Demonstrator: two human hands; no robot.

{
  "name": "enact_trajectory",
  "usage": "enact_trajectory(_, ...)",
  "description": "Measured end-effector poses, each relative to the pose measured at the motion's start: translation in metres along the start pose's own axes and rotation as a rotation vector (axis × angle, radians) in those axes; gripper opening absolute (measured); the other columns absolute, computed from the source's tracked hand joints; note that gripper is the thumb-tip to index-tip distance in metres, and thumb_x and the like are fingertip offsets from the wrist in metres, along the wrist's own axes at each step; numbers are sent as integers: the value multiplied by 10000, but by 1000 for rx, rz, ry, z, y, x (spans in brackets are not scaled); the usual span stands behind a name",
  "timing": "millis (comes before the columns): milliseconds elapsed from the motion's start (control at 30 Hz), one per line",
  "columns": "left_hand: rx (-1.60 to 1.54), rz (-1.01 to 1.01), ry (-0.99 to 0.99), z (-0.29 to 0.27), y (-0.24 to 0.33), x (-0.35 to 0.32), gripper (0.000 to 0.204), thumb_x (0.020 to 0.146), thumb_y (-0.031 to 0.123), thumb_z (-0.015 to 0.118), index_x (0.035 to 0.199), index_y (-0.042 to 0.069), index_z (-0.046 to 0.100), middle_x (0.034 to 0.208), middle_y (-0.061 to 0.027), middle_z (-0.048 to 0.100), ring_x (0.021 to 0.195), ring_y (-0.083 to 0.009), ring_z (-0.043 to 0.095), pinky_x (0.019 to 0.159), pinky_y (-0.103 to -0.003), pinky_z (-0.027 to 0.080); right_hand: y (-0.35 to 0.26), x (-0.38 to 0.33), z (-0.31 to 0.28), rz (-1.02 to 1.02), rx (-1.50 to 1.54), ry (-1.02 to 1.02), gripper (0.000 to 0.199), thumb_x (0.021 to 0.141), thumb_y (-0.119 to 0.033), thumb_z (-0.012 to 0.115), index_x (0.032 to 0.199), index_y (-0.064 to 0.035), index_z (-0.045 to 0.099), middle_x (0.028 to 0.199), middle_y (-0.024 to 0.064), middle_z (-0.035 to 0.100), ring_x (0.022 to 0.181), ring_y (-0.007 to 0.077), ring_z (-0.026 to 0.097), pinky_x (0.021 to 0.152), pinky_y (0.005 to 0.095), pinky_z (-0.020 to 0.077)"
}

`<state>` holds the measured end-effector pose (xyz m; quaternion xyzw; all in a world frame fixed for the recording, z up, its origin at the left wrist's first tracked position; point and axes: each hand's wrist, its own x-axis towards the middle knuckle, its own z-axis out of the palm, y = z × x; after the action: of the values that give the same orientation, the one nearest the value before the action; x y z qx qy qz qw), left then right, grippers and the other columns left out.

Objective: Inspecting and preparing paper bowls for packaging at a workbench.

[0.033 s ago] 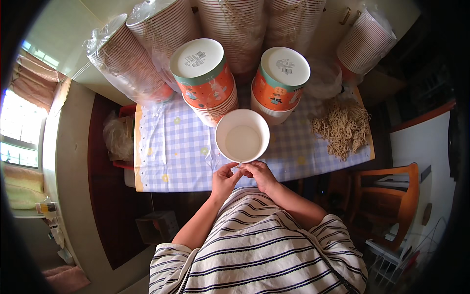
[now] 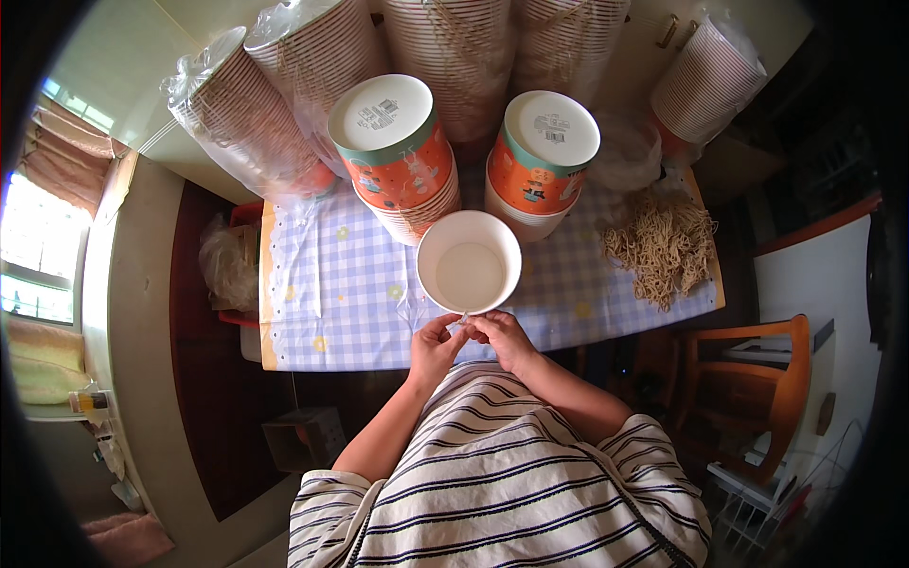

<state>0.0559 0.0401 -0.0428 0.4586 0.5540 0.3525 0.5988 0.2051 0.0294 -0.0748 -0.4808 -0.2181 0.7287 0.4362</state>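
An open white paper tub (image 2: 468, 272) stands upright near the table's front edge, with its inside facing up. Just at its near rim, my left hand (image 2: 436, 347) and my right hand (image 2: 505, 338) meet, fingertips pinched together. Between them is a small pale bit, too small to name; whether it joins the tub's rim cannot be made out. Behind the tub are two upside-down stacks of orange tubs with green bands, a left stack (image 2: 402, 170) and a right stack (image 2: 538, 180).
A blue-and-white checked cloth (image 2: 322, 275) covers the table. Tangled beige strings (image 2: 663, 248) lie at its right side. Tall bagged tub stacks (image 2: 445, 57) line the back, with another bagged stack (image 2: 708, 80) at the far right. A wooden chair (image 2: 743, 388) stands right of the table.
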Motion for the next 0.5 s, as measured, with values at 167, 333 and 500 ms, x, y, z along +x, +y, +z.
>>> enact_trajectory(167,-66,42,60,-1,-13,3,167,847,118,659,917,-32,638,591,72,498,504,7,364,433,-179,263,-8,-5,10,-22,2,56,166,830,-200,605,902,-57,649,835,12,651,746,87,561,698,243,435)
enact_trajectory(333,-113,63,121,1,-8,1,129,859,99,636,855,-30,631,620,62,520,526,-2,390,447,-177,285,-7,-4,9,-62,-38,72,174,828,-192,613,902,-37,643,821,19,643,748,96,564,701,250,447)
enact_trajectory(500,-94,89,138,2,-6,0,115,860,85,626,850,-29,631,646,53,535,548,-8,406,466,-175,309,-7,-4,10,-94,-49,100,189,822,-193,622,906,-24,638,811,19,636,745,93,562,701,258,456)
